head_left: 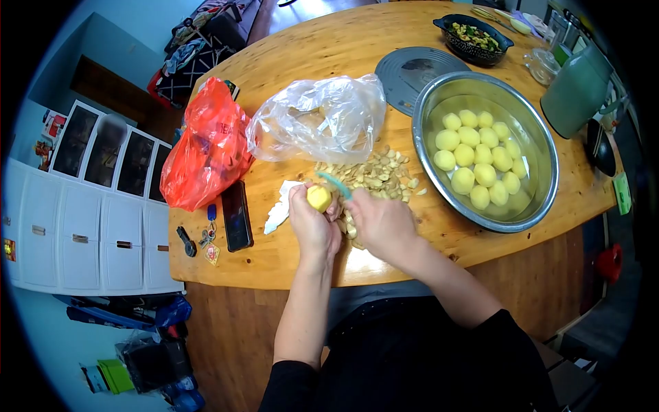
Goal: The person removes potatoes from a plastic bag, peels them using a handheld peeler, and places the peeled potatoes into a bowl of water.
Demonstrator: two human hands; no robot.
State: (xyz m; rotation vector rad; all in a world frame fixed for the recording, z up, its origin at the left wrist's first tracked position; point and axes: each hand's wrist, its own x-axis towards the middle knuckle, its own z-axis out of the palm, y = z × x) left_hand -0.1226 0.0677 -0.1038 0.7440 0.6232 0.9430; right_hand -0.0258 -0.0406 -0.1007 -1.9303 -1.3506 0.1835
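Note:
My left hand (314, 223) is closed around a yellow potato (318, 198), its peeled side facing up. In my right hand (381, 223) is a peeler (334, 184) with a light teal body, its head held just above and beside the potato. Whether the blade touches the potato I cannot tell. Beneath and behind both hands, a heap of potato peelings (382, 175) lies on the wooden table (295, 268). To the right stands a big steel basin (542, 199) with many peeled potatoes (483, 152) in water.
Behind my hands lie a clear plastic bag (322, 117) and a red plastic bag (209, 151). A phone (237, 216), keys (207, 237) and a white tissue (280, 208) are at left. Past the basin are a grey round mat (405, 72), a dark food dish (475, 51) and a green jug (576, 89).

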